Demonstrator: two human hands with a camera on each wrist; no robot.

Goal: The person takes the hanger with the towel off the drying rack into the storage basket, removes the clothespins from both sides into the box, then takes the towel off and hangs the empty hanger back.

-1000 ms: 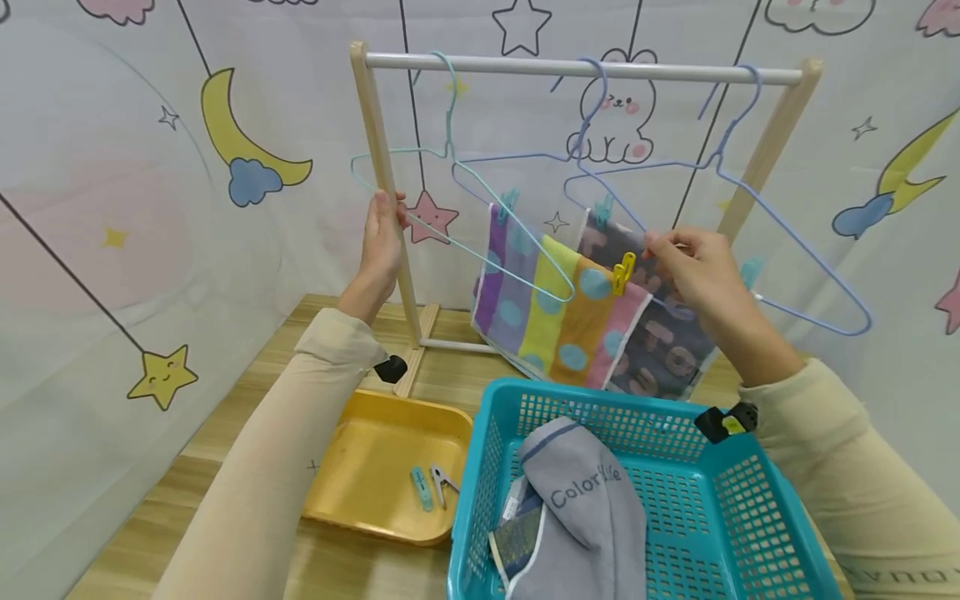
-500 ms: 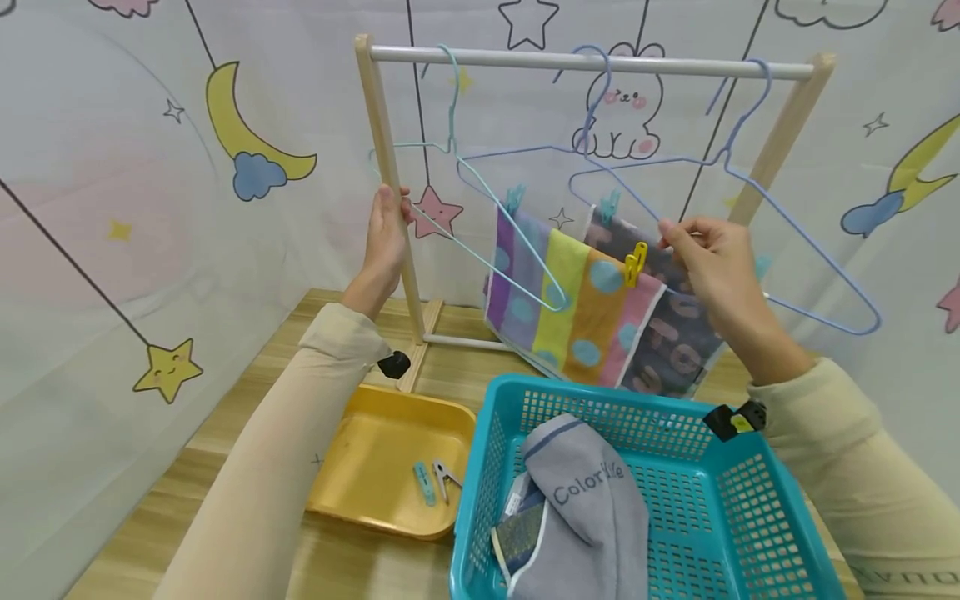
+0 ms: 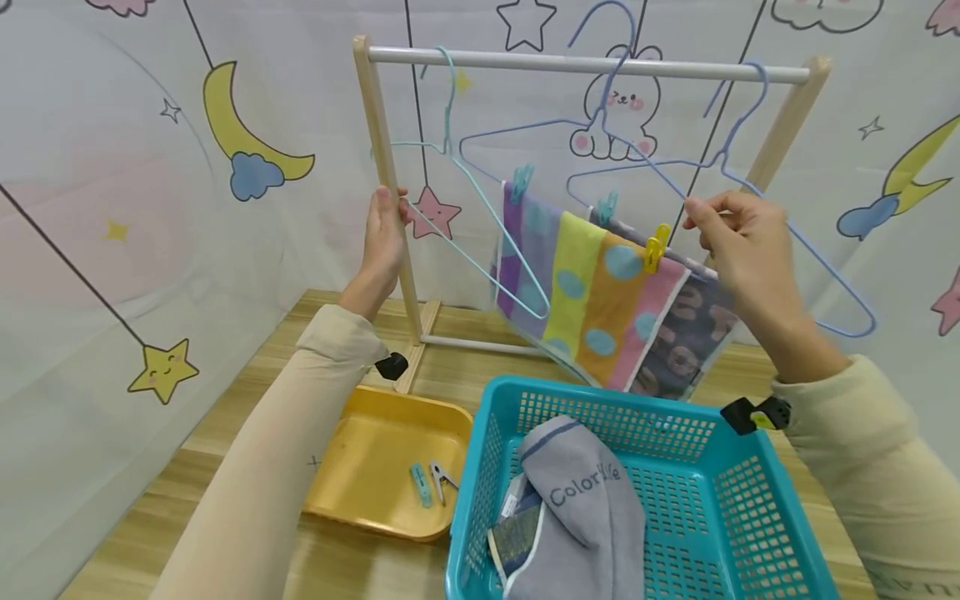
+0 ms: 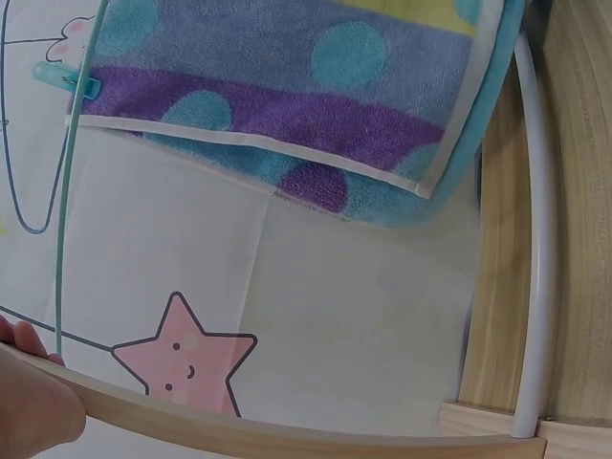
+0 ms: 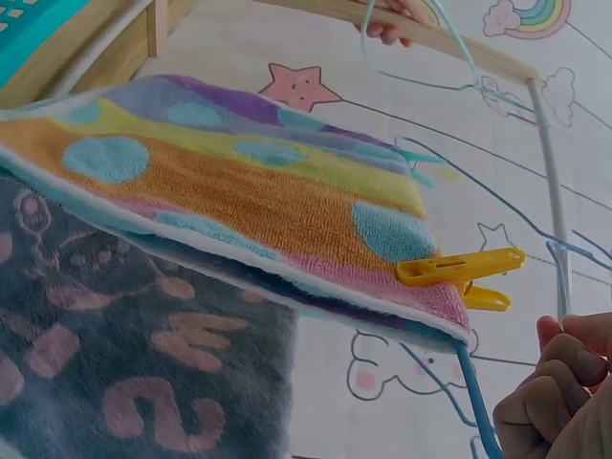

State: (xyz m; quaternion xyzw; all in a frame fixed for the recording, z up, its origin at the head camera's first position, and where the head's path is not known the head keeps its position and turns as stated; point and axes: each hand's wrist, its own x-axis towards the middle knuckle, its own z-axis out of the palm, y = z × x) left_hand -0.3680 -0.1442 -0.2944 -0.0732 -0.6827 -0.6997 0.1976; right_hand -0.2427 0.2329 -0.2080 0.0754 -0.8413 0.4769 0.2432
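Note:
My left hand [image 3: 382, 246] grips the left wooden post [image 3: 409, 304] of a small clothes rack. With thumb and fingertips, my right hand [image 3: 750, 250] pinches the sloping arm of a blue clothes hanger [image 3: 603, 115], whose hook stands above the rack's bar. A striped, dotted towel [image 3: 577, 283] is draped over this hanger, held by a blue clothespin [image 3: 521, 185] and a yellow clothespin [image 3: 656, 248]. Behind it, a dark patterned towel [image 3: 684, 337] hangs on a second blue hanger [image 3: 725, 152], partly hidden by the striped towel and my right hand.
A bare mint hanger [image 3: 448, 133] hangs at the bar's left. In front stands a teal basket [image 3: 678, 492] holding a grey towel [image 3: 592, 500]. Beside it, a yellow tray [image 3: 367, 467] holds a light blue clothespin [image 3: 421, 485] and a grey clothespin [image 3: 439, 482].
My right hand has moved up and right, lifting the hanger with the striped towel so its hook rose off the bar. My left hand stays on the post.

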